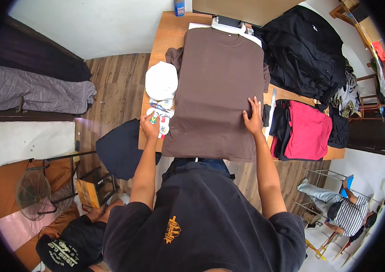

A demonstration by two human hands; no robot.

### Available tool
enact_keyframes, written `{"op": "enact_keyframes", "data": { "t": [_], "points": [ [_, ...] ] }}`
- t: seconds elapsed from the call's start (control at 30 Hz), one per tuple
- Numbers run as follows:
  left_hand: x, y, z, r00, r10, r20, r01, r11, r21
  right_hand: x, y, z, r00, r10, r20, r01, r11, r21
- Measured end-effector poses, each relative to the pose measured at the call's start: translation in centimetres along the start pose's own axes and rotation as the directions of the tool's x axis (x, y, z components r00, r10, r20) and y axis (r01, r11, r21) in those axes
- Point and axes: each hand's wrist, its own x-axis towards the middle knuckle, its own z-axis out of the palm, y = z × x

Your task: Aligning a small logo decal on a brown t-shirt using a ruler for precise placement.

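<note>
A brown T-shirt [219, 86] lies spread over a white board [256, 40], its neckline at the far end. My right hand [254, 117] rests flat on the right side of the shirt with its fingers apart. Left of the shirt, my left hand [148, 125] is closed at the fingertips around a small colourful printed piece [154, 119], perhaps a sticker or label. Several more printed cutouts [164, 127] lie beside it on the wooden table [161, 43]. A round white thing [161, 80], possibly a cap or bundled cloth, sits just beyond them.
Folded red and dark garments [308, 129] are stacked at the right, with a large black cloth pile [305, 50] behind. A blue can [179, 7] stands at the far left corner. One person [72, 245] sits lower left near a fan [33, 192]; another [348, 208] is lower right.
</note>
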Motion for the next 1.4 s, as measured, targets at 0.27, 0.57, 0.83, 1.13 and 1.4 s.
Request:
{"op": "enact_keyframes", "data": {
  "t": [0.27, 0.57, 0.83, 1.13, 1.4],
  "points": [
    [0.4, -0.4, 0.6, 0.993, 0.033, -0.115, -0.048, 0.99, -0.132, 0.0, 0.0, 0.0, 1.0, -0.006, 0.0, 0.006, 1.0, -0.011],
    [0.4, -0.5, 1.1, 0.99, -0.003, -0.138, -0.02, 0.986, -0.168, 0.0, 0.0, 0.0, 1.0, -0.011, -0.007, 0.011, 1.0, -0.013],
    [-0.1, 0.5, 0.3, 0.991, 0.013, -0.135, -0.04, 0.98, -0.195, 0.0, 0.1, 0.1, 0.998, 0.066, -0.019, -0.067, 0.996, -0.065],
    [0.3, 0.9, 0.1, 0.976, -0.214, 0.029, 0.202, 0.857, -0.473, 0.0, 0.2, 0.2, 0.998, 0.049, -0.036, -0.051, 0.998, -0.048],
    [1.0, -1.1, 0.5, 0.942, -0.327, 0.068, 0.267, 0.614, -0.743, -0.1, 0.2, 0.1, 1.0, -0.008, -0.025, 0.008, 1.0, -0.009]
  ]
}}
